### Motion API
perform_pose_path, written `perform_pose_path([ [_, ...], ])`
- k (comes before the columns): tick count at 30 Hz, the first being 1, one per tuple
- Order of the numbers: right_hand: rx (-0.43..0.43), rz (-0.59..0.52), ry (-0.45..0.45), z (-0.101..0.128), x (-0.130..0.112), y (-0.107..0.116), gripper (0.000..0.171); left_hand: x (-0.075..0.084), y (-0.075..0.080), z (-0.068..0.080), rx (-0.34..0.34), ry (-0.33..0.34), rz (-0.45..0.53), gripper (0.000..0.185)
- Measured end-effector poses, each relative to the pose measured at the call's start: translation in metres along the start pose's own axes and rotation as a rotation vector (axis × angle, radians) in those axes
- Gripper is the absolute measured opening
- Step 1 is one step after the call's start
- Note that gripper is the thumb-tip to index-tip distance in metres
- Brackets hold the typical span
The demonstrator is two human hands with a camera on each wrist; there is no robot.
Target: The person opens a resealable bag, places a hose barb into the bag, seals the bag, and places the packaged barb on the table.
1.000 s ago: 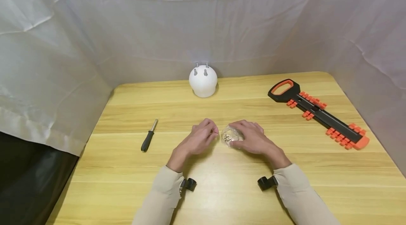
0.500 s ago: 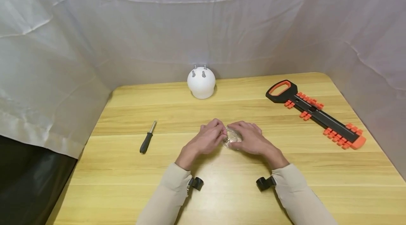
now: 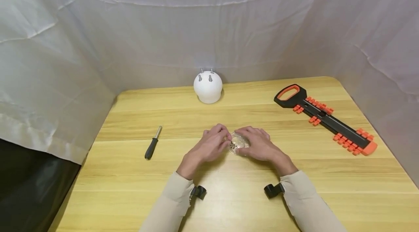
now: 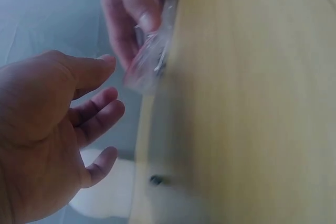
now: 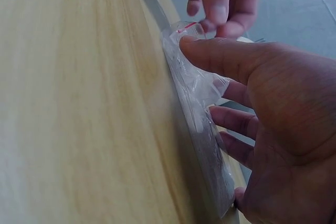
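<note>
White draped sheeting backs your pale wood-grain table point(image 3: 131, 184). Item: small clear plastic bag point(image 3: 238, 142) of tiny metal parts, crinkled and glossy, lying at table centre. Your right hand point(image 3: 258, 145) rests on it palm down, thumb pressing its red-edged top, fingers curved over the film. Your left hand point(image 3: 211, 146), at the bag's 9 o'clock, reaches its relaxed, loosely spread fingertips to the bag's edge. Black-handled screwdriver point(image 3: 152, 144) farther out at 9 o'clock; white dome point(image 3: 207, 87) at 12; orange-black rail point(image 3: 327, 117) at 2.

I am seeing a small clear plastic bag point(image 3: 238, 142) of metal screws lying flat mid-table, its red-lined mouth facing left.
</note>
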State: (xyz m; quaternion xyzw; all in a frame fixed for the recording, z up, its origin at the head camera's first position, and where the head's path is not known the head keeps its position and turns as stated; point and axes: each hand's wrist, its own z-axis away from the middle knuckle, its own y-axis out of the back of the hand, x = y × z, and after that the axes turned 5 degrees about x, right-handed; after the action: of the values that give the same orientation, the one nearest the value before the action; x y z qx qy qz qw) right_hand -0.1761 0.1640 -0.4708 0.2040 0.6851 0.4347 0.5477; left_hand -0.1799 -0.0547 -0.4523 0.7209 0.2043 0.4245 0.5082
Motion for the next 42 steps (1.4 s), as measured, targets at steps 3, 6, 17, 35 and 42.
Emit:
perform_pose_path([
  [3, -0.001, 0.002, -0.001, 0.000, -0.001, -0.001, 0.070, -0.004, 0.007, 0.007, 0.029, -0.001, -0.004, 0.013],
  [6, -0.002, -0.001, -0.004, 0.000, -0.001, -0.001, 0.070, -0.009, 0.015, 0.014, 0.055, 0.020, 0.004, 0.011],
  [17, -0.009, -0.010, -0.008, -0.001, 0.000, -0.003, 0.070, -0.031, 0.024, 0.037, 0.068, 0.117, 0.056, 0.013],
  [35, 0.006, -0.008, -0.002, -0.001, 0.001, 0.000, 0.069, -0.052, 0.032, 0.067, -0.006, 0.291, 0.075, 0.010],
  [42, 0.001, -0.009, -0.001, -0.001, 0.001, -0.001, 0.069, -0.061, 0.039, 0.080, -0.019, 0.359, 0.087, 0.013],
])
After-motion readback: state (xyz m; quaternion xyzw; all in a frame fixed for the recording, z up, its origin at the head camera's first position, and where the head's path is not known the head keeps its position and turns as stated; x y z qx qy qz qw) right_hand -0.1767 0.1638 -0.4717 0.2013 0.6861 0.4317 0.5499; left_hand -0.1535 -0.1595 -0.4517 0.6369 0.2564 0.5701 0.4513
